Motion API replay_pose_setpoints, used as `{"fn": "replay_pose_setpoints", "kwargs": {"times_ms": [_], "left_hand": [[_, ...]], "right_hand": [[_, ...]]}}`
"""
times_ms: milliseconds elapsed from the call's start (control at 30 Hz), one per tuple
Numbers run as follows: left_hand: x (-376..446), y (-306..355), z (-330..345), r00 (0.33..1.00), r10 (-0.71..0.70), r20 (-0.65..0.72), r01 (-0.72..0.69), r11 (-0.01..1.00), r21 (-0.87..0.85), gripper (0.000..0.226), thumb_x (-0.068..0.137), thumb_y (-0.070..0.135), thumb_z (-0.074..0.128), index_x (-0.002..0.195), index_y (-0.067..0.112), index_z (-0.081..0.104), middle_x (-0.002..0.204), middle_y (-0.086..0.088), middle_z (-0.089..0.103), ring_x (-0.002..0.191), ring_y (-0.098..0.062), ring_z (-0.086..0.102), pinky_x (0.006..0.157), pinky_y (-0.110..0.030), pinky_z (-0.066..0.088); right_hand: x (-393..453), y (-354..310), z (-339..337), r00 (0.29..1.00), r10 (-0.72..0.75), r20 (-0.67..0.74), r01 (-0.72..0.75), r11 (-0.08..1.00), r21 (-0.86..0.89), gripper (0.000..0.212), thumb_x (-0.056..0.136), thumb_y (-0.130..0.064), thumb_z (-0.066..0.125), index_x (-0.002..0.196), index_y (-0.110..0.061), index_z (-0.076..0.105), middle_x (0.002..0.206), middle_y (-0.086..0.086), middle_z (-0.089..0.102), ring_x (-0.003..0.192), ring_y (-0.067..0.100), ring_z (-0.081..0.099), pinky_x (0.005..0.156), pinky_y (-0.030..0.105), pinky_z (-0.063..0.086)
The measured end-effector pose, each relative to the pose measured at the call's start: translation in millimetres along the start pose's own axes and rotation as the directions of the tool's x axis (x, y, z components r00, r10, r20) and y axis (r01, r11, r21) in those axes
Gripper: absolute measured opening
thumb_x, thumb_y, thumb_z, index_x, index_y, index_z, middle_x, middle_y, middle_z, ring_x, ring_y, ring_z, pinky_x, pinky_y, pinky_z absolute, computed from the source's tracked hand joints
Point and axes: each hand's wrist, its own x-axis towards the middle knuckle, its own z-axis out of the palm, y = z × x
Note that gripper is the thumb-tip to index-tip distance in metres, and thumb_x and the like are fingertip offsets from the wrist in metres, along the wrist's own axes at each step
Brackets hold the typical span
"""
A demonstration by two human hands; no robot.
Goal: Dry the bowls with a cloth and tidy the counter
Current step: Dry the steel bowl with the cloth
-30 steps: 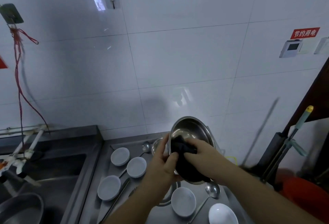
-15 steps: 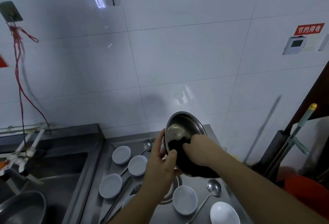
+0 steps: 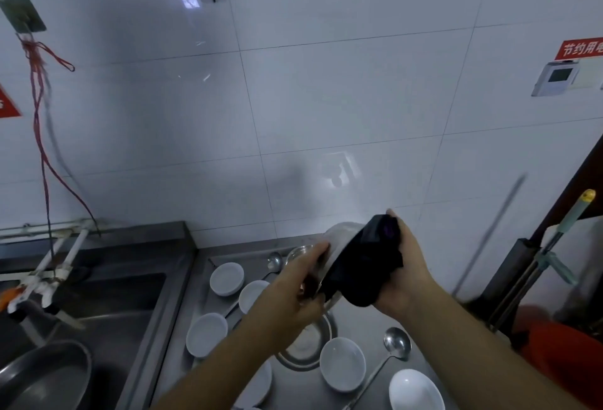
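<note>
Item in hand: we are holding one steel bowl [image 3: 339,240] up above the counter [image 3: 355,321], tipped on edge, so that both faces are reachable without setting it down on a wet surface. Our left hand [image 3: 298,292] is clamping its fingers on the bowl's near rim, acting as the fixed grip; our right hand [image 3: 403,274] is closing its fingers around a dark cloth [image 3: 362,266] and pressing it over the bowl's outer side, which we judge to be the wiping of the underside. Items waiting below: we are counting several small white bowls [image 3: 226,278] lying mouth-up on the steel counter, spread apart from each other, with a ladle [image 3: 396,342] lying between the two nearest ones and another spoon further back near the wall; a round steel lid or dish [image 3: 306,342] is resting flat under our left wrist. We judge these still to be dried or put away. Surroundings: we are facing a white tiled wall [image 3: 326,99] carrying a red sign and a small controller at right, a sunken steel sink [image 3: 107,295] at left with a large pan in it and a tap above, and a mop handle [image 3: 567,223] leaning at far right beside something orange.
</note>
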Motion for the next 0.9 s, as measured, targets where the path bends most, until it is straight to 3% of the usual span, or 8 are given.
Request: {"fn": "replay_pose_setpoints", "kwargs": {"times_ms": [200,267,333,433,600,667,767,900], "left_hand": [[7.0,-11.7,-15.7,0.996,0.088,0.020,-0.090,0.985,0.150,0.086,0.088,0.055,0.071,0.158,0.059,0.021,0.164,0.034,0.025,0.145,0.014,0.033,0.116,-0.013,0.034],[6.8,-12.5,-14.1,0.988,-0.060,-0.146,0.070,0.996,0.061,0.080,0.091,0.063,0.067,0.157,0.055,0.023,0.161,0.029,0.028,0.135,0.026,0.032,0.107,-0.005,0.033],[5.7,-9.8,-6.5,0.900,-0.290,-0.325,0.251,0.955,-0.157,0.058,0.093,0.070,0.056,0.142,0.039,0.047,0.138,0.017,0.057,0.109,0.023,0.056,0.083,-0.005,0.047],[7.2,-2.3,4.4,0.778,-0.627,-0.048,0.378,0.527,-0.761,0.045,0.106,0.047,0.053,0.119,0.009,0.073,0.102,-0.008,0.080,0.085,-0.014,0.077,0.077,-0.030,0.055],[10.9,11.1,4.6,0.796,-0.606,0.004,0.107,0.135,-0.985,0.030,0.106,0.010,0.053,0.123,-0.009,0.069,0.118,-0.022,0.076,0.104,-0.028,0.077,0.095,-0.038,0.061],[15.5,14.9,-1.2,0.787,-0.617,-0.029,0.032,0.088,-0.996,0.025,0.106,0.005,0.049,0.116,-0.009,0.068,0.103,-0.019,0.077,0.091,-0.025,0.078,0.084,-0.035,0.066],[23.8,17.1,-13.7,0.778,-0.622,-0.083,-0.053,0.066,-0.996,0.026,0.106,0.007,0.048,0.105,-0.006,0.071,0.098,-0.019,0.079,0.086,-0.026,0.080,0.069,-0.036,0.067],[28.3,13.9,-30.8,0.797,-0.577,-0.179,-0.045,0.239,-0.970,0.028,0.103,0.014,0.059,0.119,-0.004,0.073,0.110,-0.023,0.078,0.097,-0.031,0.079,0.080,-0.045,0.066]], "right_hand": [[-4.8,9.9,4.2,0.997,0.062,0.048,-0.056,0.991,-0.124,0.047,0.093,-0.042,0.055,0.077,-0.002,0.073,0.064,0.013,0.065,0.049,0.030,0.066,0.038,0.031,0.052],[-3.3,10.0,1.6,0.996,0.064,0.056,-0.053,0.982,-0.179,0.038,0.094,-0.040,0.050,0.089,-0.003,0.058,0.068,0.013,0.056,0.055,0.032,0.062,0.037,0.026,0.045],[-1.9,10.2,-0.8,0.997,0.059,0.044,-0.051,0.985,-0.162,0.024,0.098,-0.037,0.045,0.092,-0.014,0.042,0.069,0.010,0.049,0.059,0.031,0.058,0.038,0.025,0.045],[-3.0,14.7,-2.8,0.997,0.061,0.053,-0.057,0.996,-0.071,0.021,0.100,-0.029,0.041,0.086,-0.015,0.036,0.074,0.011,0.050,0.063,0.030,0.059,0.039,0.034,0.054],[-6.8,34.2,-8.0,1.000,0.015,-0.014,-0.017,0.991,-0.133,0.037,0.092,-0.040,0.063,0.096,-0.005,0.074,0.085,0.018,0.066,0.076,0.036,0.067,0.063,0.042,0.061],[-11.4,40.3,-8.0,0.999,0.032,-0.040,-0.038,0.988,-0.151,0.042,0.093,-0.045,0.065,0.094,-0.005,0.079,0.085,0.017,0.068,0.078,0.034,0.068,0.078,0.046,0.057],[-20.9,46.9,-12.6,0.989,0.046,-0.143,-0.081,0.966,-0.246,0.049,0.096,-0.051,0.067,0.103,-0.005,0.083,0.091,0.017,0.073,0.081,0.031,0.073,0.076,0.042,0.060],[-28.4,49.2,-20.3,0.943,-0.094,-0.319,-0.012,0.949,-0.315,0.051,0.089,-0.042,0.072,0.105,0.006,0.075,0.081,0.023,0.065,0.067,0.036,0.065,0.064,0.042,0.057]]}}
